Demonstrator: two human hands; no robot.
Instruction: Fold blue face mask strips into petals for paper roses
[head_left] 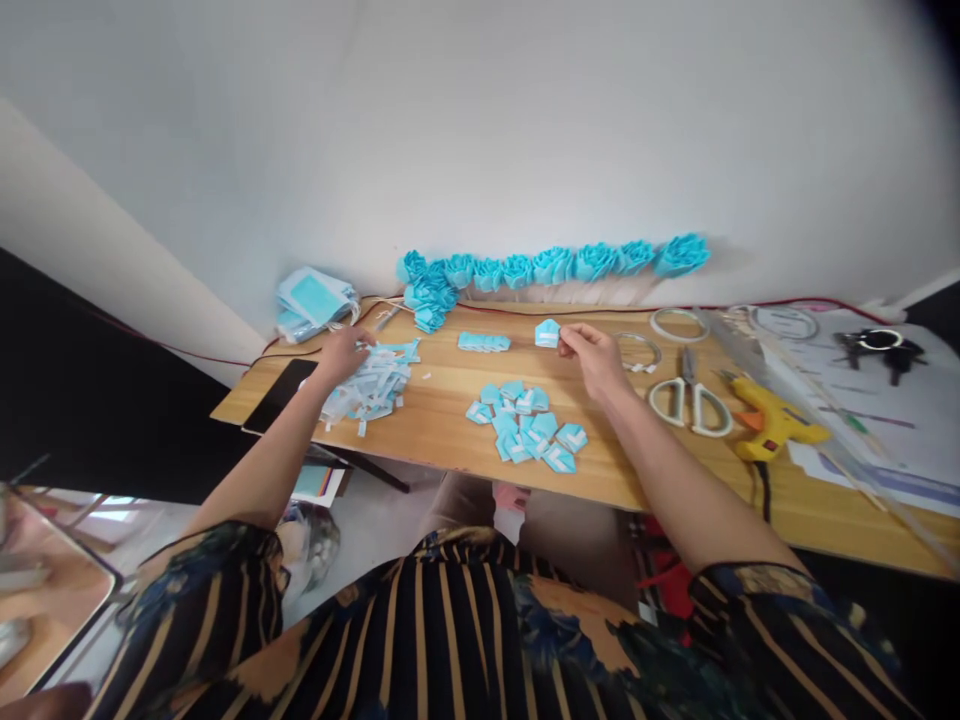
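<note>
My right hand (595,358) pinches a folded light-blue petal (547,334) by its right edge, just above the table. A white strip crosses the petal's face. Over the left part of the table is my left hand (345,354), its fingers slightly apart, at the upper edge of a heap of white and pale-blue strips (369,388). Nothing shows in those fingers. Between the hands lie a short row of overlapping blue petals (484,343) and, nearer me, a loose cluster of folded blue petals (525,425) with white strips on them.
Blue fabric-like flowers (553,266) line the wall. A packet (315,300) and dark phone (281,396) are at left. On the right lie scissors (688,390), a yellow glue gun (776,418), tape rings (679,324), keys (881,350), a clear ruler-like strip and papers.
</note>
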